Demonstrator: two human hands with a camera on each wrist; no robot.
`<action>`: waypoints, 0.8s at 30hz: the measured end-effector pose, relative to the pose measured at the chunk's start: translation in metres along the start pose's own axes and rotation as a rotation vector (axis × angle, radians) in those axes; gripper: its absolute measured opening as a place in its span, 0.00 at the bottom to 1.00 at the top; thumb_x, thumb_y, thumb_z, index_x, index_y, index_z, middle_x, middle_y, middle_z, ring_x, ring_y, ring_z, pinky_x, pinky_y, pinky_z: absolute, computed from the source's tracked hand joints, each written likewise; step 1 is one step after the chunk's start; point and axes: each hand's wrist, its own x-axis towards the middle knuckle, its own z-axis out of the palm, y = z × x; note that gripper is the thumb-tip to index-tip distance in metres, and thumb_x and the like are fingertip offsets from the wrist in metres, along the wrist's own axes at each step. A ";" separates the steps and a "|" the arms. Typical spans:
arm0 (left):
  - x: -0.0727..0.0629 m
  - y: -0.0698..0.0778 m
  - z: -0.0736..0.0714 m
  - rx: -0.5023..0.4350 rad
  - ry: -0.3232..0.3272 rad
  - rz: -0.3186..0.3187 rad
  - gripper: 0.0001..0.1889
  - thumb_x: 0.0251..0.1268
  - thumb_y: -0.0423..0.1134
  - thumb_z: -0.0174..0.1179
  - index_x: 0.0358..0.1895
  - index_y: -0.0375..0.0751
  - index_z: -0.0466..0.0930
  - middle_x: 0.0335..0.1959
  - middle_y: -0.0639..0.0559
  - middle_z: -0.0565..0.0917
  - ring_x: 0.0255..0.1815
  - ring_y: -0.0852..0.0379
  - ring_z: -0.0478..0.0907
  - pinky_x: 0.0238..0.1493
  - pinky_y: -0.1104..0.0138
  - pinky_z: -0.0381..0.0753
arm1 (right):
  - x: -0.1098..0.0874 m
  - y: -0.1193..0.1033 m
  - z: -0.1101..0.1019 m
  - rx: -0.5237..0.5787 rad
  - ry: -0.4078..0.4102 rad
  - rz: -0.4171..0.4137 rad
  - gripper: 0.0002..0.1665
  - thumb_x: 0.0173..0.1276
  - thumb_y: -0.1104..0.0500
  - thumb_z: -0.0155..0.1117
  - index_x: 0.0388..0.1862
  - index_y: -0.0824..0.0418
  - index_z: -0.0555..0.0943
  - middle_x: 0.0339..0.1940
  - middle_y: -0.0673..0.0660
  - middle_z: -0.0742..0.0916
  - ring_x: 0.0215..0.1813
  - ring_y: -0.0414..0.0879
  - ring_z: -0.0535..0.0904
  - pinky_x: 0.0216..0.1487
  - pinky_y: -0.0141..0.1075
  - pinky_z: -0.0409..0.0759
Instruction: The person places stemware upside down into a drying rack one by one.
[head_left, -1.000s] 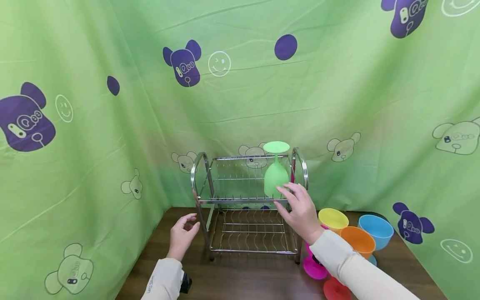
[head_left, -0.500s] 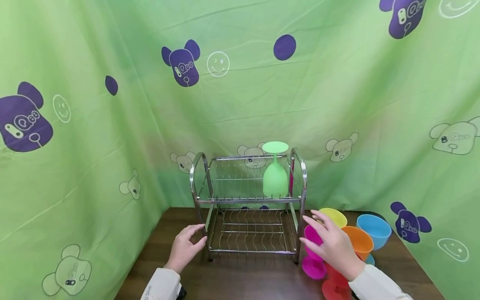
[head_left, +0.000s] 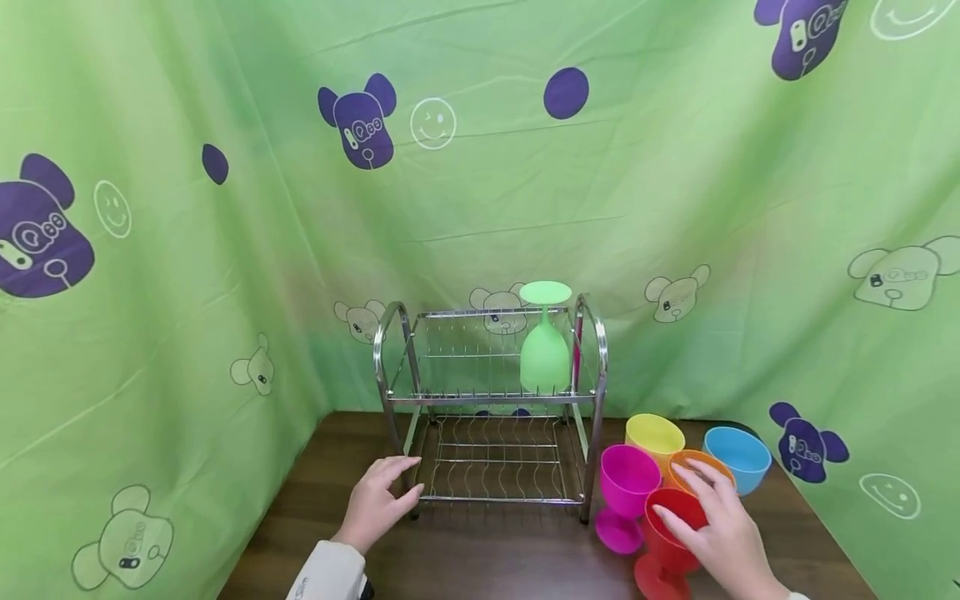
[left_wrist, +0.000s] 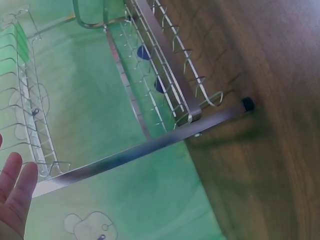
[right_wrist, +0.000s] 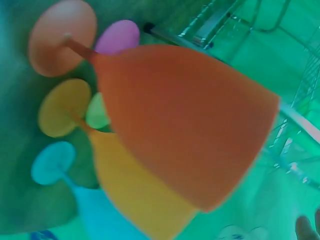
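Observation:
My right hand (head_left: 722,529) is beside the red goblet (head_left: 667,546), thumb over its rim and fingers spread past it across the orange goblet (head_left: 716,467). In the right wrist view the red goblet (right_wrist: 185,115) stands large in front, with fingertips (right_wrist: 305,229) apart from it at the lower right corner. My left hand (head_left: 377,504) holds nothing, fingers relaxed near the front left leg of the metal dish rack (head_left: 480,401). On the rack's upper tier, a light green goblet (head_left: 545,358) rests upside down at the right.
Upright beside the red goblet are a magenta goblet (head_left: 630,479), a yellow goblet (head_left: 652,433) and a blue goblet (head_left: 738,458), clustered right of the rack on the dark wooden table (head_left: 480,554). A green printed curtain (head_left: 480,192) hangs behind and at both sides.
My right hand has moved from the green goblet on the rack down and right to the red goblet. My left hand has shifted slightly down and right.

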 end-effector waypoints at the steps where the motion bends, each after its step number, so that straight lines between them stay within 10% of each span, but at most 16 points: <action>1: -0.001 0.000 0.001 -0.001 0.002 0.003 0.20 0.37 0.30 0.73 0.42 0.39 0.85 0.39 0.50 0.85 0.40 0.53 0.79 0.36 0.62 0.79 | -0.005 0.000 -0.002 0.004 -0.012 0.054 0.45 0.61 0.29 0.55 0.47 0.73 0.78 0.47 0.70 0.76 0.55 0.41 0.66 0.47 0.11 0.63; 3: -0.005 0.000 0.006 -0.008 -0.001 -0.012 0.21 0.37 0.29 0.73 0.42 0.39 0.85 0.39 0.50 0.85 0.40 0.53 0.79 0.37 0.62 0.79 | -0.014 -0.001 -0.005 -0.005 -0.036 0.180 0.39 0.58 0.40 0.69 0.48 0.74 0.77 0.50 0.72 0.74 0.56 0.50 0.66 0.49 0.09 0.52; 5: -0.008 -0.001 0.011 -0.013 -0.009 -0.026 0.21 0.38 0.29 0.73 0.43 0.39 0.85 0.40 0.51 0.85 0.40 0.54 0.79 0.38 0.62 0.80 | -0.023 -0.003 -0.008 -0.030 -0.072 0.331 0.37 0.51 0.52 0.77 0.50 0.76 0.75 0.52 0.73 0.72 0.54 0.61 0.65 0.56 0.19 0.64; 10: -0.016 -0.001 0.023 -0.001 -0.012 -0.003 0.21 0.37 0.32 0.73 0.43 0.39 0.85 0.41 0.49 0.85 0.42 0.52 0.79 0.41 0.60 0.80 | -0.037 -0.008 -0.005 -0.044 -0.136 0.731 0.46 0.43 0.63 0.76 0.61 0.78 0.67 0.60 0.74 0.67 0.61 0.68 0.59 0.51 0.68 0.68; 14: -0.021 -0.001 0.028 0.029 -0.030 0.059 0.25 0.33 0.34 0.75 0.44 0.40 0.85 0.42 0.49 0.85 0.44 0.51 0.78 0.40 0.61 0.81 | -0.044 -0.009 0.006 0.094 -0.117 0.997 0.54 0.51 0.58 0.75 0.71 0.72 0.58 0.66 0.71 0.63 0.65 0.64 0.57 0.64 0.60 0.63; 24: -0.028 0.002 0.029 0.102 -0.116 0.186 0.29 0.31 0.40 0.77 0.47 0.44 0.83 0.43 0.53 0.83 0.44 0.54 0.78 0.39 0.65 0.80 | -0.059 -0.012 0.032 0.155 -0.055 1.199 0.62 0.52 0.56 0.74 0.76 0.68 0.44 0.67 0.74 0.59 0.66 0.69 0.53 0.58 0.68 0.62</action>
